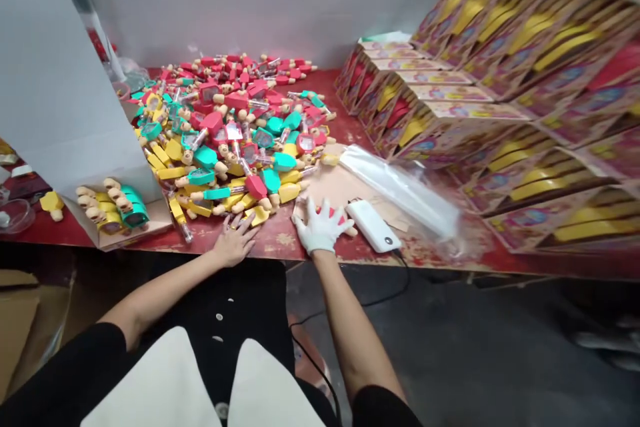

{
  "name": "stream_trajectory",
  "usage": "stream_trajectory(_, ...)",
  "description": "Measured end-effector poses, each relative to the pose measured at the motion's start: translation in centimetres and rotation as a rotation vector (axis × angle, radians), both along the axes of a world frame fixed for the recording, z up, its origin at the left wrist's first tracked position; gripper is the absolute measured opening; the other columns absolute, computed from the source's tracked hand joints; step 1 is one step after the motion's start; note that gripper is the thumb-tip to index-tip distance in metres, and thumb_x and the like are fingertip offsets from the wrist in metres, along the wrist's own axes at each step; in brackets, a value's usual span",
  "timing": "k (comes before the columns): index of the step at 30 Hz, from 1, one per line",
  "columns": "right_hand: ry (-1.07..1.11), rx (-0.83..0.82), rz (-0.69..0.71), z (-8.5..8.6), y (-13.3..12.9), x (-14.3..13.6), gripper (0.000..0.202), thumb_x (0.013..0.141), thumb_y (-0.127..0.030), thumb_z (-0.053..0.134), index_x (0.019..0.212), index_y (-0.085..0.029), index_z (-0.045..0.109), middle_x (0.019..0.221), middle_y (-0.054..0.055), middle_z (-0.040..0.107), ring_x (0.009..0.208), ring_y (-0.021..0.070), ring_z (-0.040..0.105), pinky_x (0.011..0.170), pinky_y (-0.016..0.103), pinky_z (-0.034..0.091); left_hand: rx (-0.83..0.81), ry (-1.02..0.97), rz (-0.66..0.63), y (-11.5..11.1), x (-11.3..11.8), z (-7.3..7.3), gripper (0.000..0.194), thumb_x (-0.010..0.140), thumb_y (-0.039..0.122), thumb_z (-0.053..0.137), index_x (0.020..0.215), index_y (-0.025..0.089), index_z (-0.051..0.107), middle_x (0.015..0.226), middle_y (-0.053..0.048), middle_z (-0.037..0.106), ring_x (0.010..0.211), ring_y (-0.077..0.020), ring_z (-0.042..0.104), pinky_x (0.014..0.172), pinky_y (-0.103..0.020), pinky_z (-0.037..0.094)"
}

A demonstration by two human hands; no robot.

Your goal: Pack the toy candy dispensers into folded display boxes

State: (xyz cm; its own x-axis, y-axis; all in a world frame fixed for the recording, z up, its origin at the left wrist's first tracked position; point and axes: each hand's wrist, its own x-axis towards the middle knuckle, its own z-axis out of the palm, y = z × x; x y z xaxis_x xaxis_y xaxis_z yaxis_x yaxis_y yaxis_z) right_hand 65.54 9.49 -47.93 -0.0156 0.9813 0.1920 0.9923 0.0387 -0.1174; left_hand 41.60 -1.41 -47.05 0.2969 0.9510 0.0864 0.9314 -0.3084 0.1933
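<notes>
My left hand (235, 240) is bare and lies at the table's front edge with its fingers spread. A small yellow toy piece (259, 215) is right by its fingertips; whether they touch cannot be made out. My right hand (321, 227) wears a white glove and rests flat, fingers apart, at the edge of a brown cardboard piece (350, 183). Partly hidden under its fingers is a red toy (342, 219). In front of both hands spreads a big pile of red, green and yellow plastic toys (240, 140) with round beige knobs and clear tubes.
On the left stands an open white box (75, 93) holding several yellow and green toys (120, 205). A white power bank (373, 225) with a black cable lies right of my gloved hand, beside clear plastic bags (400, 190). Stacked printed display boxes (530, 93) fill the right side.
</notes>
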Motion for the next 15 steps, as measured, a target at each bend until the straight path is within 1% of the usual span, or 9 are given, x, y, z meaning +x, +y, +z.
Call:
stream_trajectory(2, 0.012, 0.003, -0.001, 0.1, 2.0, 0.2, 0.068, 0.098, -0.064, 0.035, 0.157, -0.034, 0.040, 0.165, 0.012, 0.030, 0.145, 0.0486, 0.023, 0.108, 0.079, 0.020, -0.026, -0.012, 0.028, 2.3, 0.4, -0.1, 0.050, 0.106, 0.042, 0.035, 0.155, 0.035, 0.044, 0.171, -0.002, 0.027, 0.155, -0.0350, 0.026, 0.125, -0.063, 0.019)
stream_trajectory(5, 0.032, -0.007, -0.019, 0.4, 4.1, 0.3, 0.068, 0.097, -0.063, 0.033, 0.158, -0.033, 0.039, 0.164, 0.013, 0.031, 0.144, 0.0492, 0.023, 0.108, 0.079, 0.017, -0.071, -0.020, 0.028, 4.9, 1.4, 0.2, 0.048, 0.106, 0.040, 0.035, 0.152, 0.037, 0.049, 0.168, -0.004, 0.034, 0.150, -0.0382, 0.033, 0.118, -0.071, 0.025)
stream_trajectory(7, 0.041, -0.004, -0.024, 0.3, 4.1, 0.6, 0.070, 0.097, -0.062, 0.033, 0.159, -0.029, 0.039, 0.165, 0.015, 0.028, 0.146, 0.0499, 0.020, 0.109, 0.078, 0.016, -0.076, -0.035, 0.005, 5.4, 1.6, 0.5, 0.046, 0.106, 0.040, 0.036, 0.149, 0.035, 0.052, 0.166, -0.005, 0.037, 0.149, -0.0372, 0.035, 0.117, -0.071, 0.028)
stream_trajectory(8, 0.048, -0.001, -0.020, 0.2, 3.7, 0.8, 0.072, 0.097, -0.061, 0.033, 0.159, -0.026, 0.038, 0.165, 0.017, 0.026, 0.147, 0.0494, 0.019, 0.111, 0.077, 0.016, -0.076, -0.045, -0.007, 5.0, 1.4, 0.7, 0.045, 0.106, 0.041, 0.037, 0.147, 0.034, 0.055, 0.166, -0.005, 0.038, 0.149, -0.0358, 0.034, 0.119, -0.069, 0.028)
stream_trajectory(9, 0.061, 0.004, -0.011, 0.1, 3.2, 1.2, 0.073, 0.098, -0.060, 0.033, 0.160, -0.022, 0.037, 0.166, 0.020, 0.024, 0.149, 0.0480, 0.018, 0.112, 0.075, 0.017, -0.068, -0.059, -0.025, 4.1, 1.0, 0.9, 0.045, 0.106, 0.041, 0.037, 0.146, 0.032, 0.057, 0.166, -0.005, 0.037, 0.151, -0.0343, 0.032, 0.121, -0.066, 0.026)
stream_trajectory(10, 0.077, 0.012, 0.000, 0.0, 2.7, 1.8, 0.075, 0.098, -0.058, 0.033, 0.160, -0.017, 0.035, 0.166, 0.022, 0.021, 0.150, 0.0459, 0.017, 0.114, 0.072, 0.017, -0.053, -0.079, -0.055, 2.6, 0.3, 1.0, 0.044, 0.106, 0.040, 0.038, 0.145, 0.030, 0.058, 0.166, -0.005, 0.037, 0.154, -0.0331, 0.029, 0.124, -0.064, 0.024)
stream_trajectory(11, 0.096, 0.017, 0.010, 0.1, 2.2, 2.4, 0.076, 0.098, -0.055, 0.034, 0.160, -0.013, 0.033, 0.166, 0.024, 0.020, 0.151, 0.0439, 0.017, 0.116, 0.069, 0.019, -0.028, -0.106, -0.089, 0.6, -0.5, 1.1, 0.044, 0.106, 0.038, 0.039, 0.144, 0.028, 0.059, 0.166, -0.006, 0.037, 0.155, -0.0321, 0.027, 0.125, -0.062, 0.023)
stream_trajectory(13, 0.129, 0.007, 0.024, 0.4, 1.6, 3.8, 0.075, 0.098, -0.047, 0.038, 0.160, -0.007, 0.030, 0.163, 0.027, 0.024, 0.149, 0.0415, 0.023, 0.116, 0.064, 0.022, 0.047, -0.179, -0.141, -4.4, -2.5, 1.1, 0.042, 0.105, 0.031, 0.043, 0.144, 0.024, 0.059, 0.164, -0.010, 0.040, 0.157, -0.0313, 0.026, 0.125, -0.059, 0.027)
stream_trajectory(15, 0.143, -0.033, 0.032, 1.2, 1.8, 5.1, 0.072, 0.095, -0.040, 0.042, 0.158, -0.006, 0.034, 0.155, 0.029, 0.036, 0.140, 0.0416, 0.034, 0.113, 0.064, 0.026, 0.106, -0.249, -0.125, -9.6, -4.5, 1.0, 0.042, 0.103, 0.023, 0.047, 0.143, 0.023, 0.059, 0.159, -0.014, 0.046, 0.155, -0.0311, 0.032, 0.120, -0.058, 0.035)
